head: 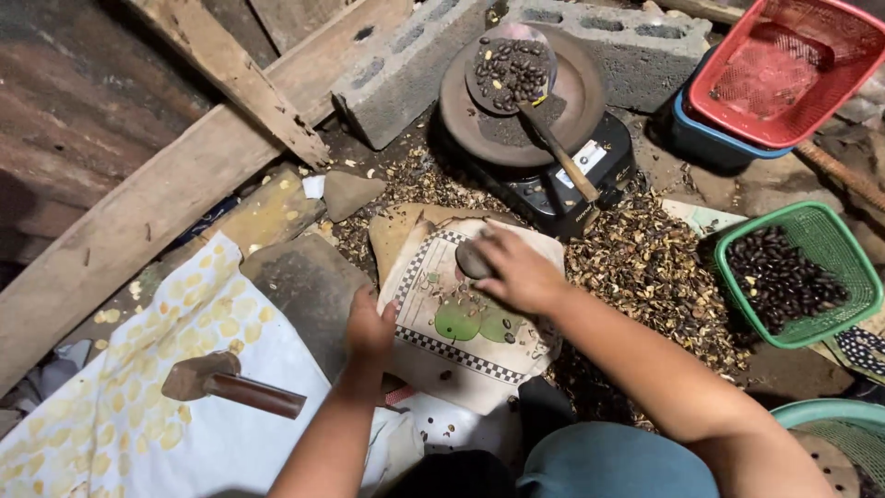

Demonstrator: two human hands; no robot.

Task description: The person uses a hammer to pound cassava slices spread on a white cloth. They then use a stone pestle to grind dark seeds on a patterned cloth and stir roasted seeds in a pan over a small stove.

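Head view, right hand: the right hand (521, 272) has its grip pinched around a small dark stone (473, 261), held low over the patterned cloth (456, 323).
Head view, left hand: the left hand (369, 327) rests at the cloth's left edge, fingers curled; I cannot tell whether its grip pinches a seed.
Head view, stone: it sits near the cloth's top, just beside the right fingers.
Head view, finger risk: in my judgement, a stone strike landing off-centre could catch the left fingertips, which lie near it.
Head view, scatter risk: husk debris (645, 277) lies thick beside the cloth; a hard blow could throw fragments into the green basket (862, 267) of dark seeds.
Head view, heat risk: the pan (572, 120) with its scoop (510, 66) stands just beyond the cloth; a reaching arm could knock the handle.
Head view, hammer: a hammer (230, 383) lies apart on the yellow-dotted sheet (166, 369).
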